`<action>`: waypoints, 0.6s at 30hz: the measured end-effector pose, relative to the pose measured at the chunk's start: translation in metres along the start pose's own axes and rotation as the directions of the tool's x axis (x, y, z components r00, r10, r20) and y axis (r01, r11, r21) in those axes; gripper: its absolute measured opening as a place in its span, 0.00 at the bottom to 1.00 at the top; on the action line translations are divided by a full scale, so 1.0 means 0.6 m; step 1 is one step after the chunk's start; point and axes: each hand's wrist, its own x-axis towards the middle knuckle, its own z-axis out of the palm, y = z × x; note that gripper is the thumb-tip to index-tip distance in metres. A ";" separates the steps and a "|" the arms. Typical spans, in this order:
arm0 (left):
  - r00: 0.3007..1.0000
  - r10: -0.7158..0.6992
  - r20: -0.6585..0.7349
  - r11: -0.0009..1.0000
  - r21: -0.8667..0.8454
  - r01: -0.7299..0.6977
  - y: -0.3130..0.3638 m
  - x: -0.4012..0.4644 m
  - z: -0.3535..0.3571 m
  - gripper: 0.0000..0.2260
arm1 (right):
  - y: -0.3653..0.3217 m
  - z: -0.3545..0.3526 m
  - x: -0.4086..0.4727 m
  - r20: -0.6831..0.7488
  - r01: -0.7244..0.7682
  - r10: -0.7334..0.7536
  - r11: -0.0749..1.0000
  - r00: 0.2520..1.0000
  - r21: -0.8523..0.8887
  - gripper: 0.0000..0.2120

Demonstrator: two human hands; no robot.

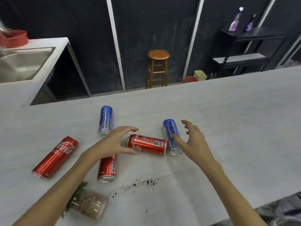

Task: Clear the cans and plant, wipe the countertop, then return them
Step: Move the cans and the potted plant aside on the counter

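Dark-panelled room, pale marble-look countertop (228, 119) running across the view; wooden stool (158, 67) and black shelf unit (244, 51) behind, steel sink (22, 62) at far left.

Five cans lay on their sides. Left hand (117, 142) was spread wide over the left end of the middle red Coca-Cola can (146, 144), fingers curved, not yet closed on anything. Right hand (192, 141) was likewise wide open beside the right blue Revive can (172, 136), thumb resting on or just above it, holding nothing. That blue can touched the red can's right end.

Another blue Revive can (105, 120) lay beyond the left hand; a red can (107, 168) sat partly under the left wrist; a third red Coca-Cola can (55, 157) lay well apart at left. The tipped plant jar (88, 204), leaves pointing left, lay under the left forearm, spilled soil (140, 185) just to its right.

Risks, as judged: lying cans roll easily, so a nudge could send the touching pair away. The forearm could brush the jar or drag through the soil, spreading it.
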 end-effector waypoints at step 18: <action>0.980 -0.065 0.186 0.995 0.091 0.049 -0.016 0.064 -0.014 0.30 | 0.020 0.059 0.137 0.152 -0.141 0.149 0.988 0.977 -0.064 0.21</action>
